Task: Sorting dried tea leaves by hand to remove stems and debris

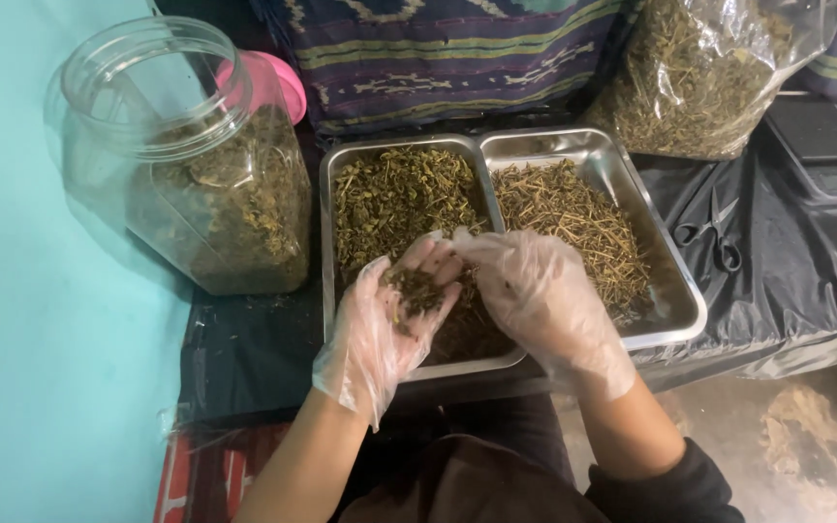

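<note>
Dried herb clump [417, 291], dark green-brown, sits in the cupped palm of the left hand [385, 324], which is gloved in thin clear plastic and turned palm up, fingers half curled around the clump without closing tight. The clump is a loose heap with no clear long axis; if anything it runs from 7 o'clock to 1 o'clock along the palm, toward the fingertips. Right hand [540, 300], also gloved, is palm down just at 3 o'clock of the left, its fingertips [467, 244] pinched together and touching the left fingertips at the top of the clump; whether it grips any bits I cannot tell. Both hands hover over the near edge of the left steel tray [326, 223], which holds leafy green herb. Right steel tray [675, 281], touching it at 3 o'clock, holds paler, straw-like stems. Both trays rest on a table covered in black plastic sheet [244, 358]. At 10 o'clock stands a large clear plastic jar [186, 155], open-topped, partly filled with the same herb, a pink lid [278, 82] behind it. At 1 o'clock, a clear bag of dried herb [699, 77]. At 3 o'clock, black-handled scissors [714, 232] lie on the sheet, with a small black digital scale [821, 145] beyond.
</note>
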